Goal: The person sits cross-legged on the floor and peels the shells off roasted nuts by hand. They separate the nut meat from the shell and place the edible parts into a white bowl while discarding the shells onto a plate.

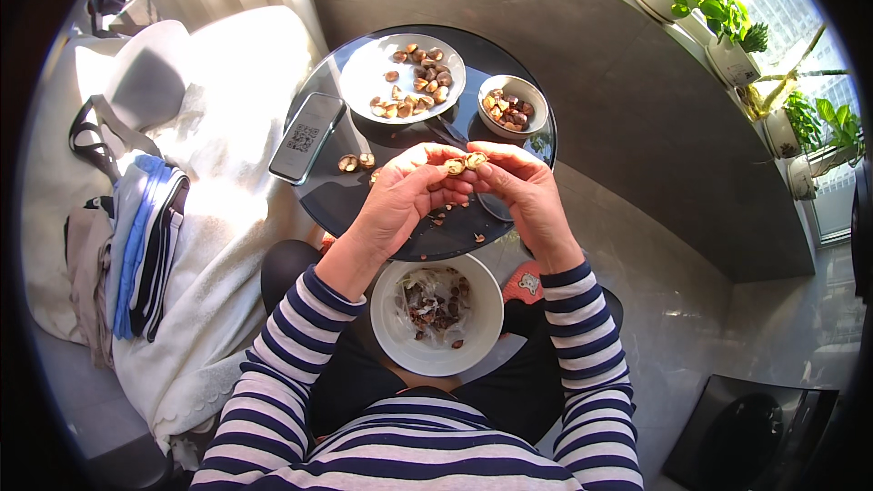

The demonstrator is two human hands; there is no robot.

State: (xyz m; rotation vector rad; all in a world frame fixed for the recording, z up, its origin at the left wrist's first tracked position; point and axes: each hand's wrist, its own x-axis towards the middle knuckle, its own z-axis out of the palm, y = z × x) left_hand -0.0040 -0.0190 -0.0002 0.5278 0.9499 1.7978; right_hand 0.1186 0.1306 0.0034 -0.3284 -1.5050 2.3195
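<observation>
Above the near part of a round dark table (327,208), my left hand (412,184) and my right hand (515,181) meet, fingertips almost touching. Each holds one half of an opened chestnut: the left half (454,166) and the right half (476,160) show pale yellowish insides. Beyond them a white plate (365,75) carries whole and opened chestnuts. A white bowl (539,92) at the right holds reddish-brown nuts or pieces. More opened chestnut halves (348,163) lie left of my hands. A dark handle, partly hidden by my hands, lies on the table.
A phone (307,140) lies at the table's left edge. Shell bits (479,238) lie near the front edge. Between my legs stands a white bin (438,367) with shells and plastic film. Left is a white-covered seat with folded clothes (140,245); potted plants (733,61) line the windowsill.
</observation>
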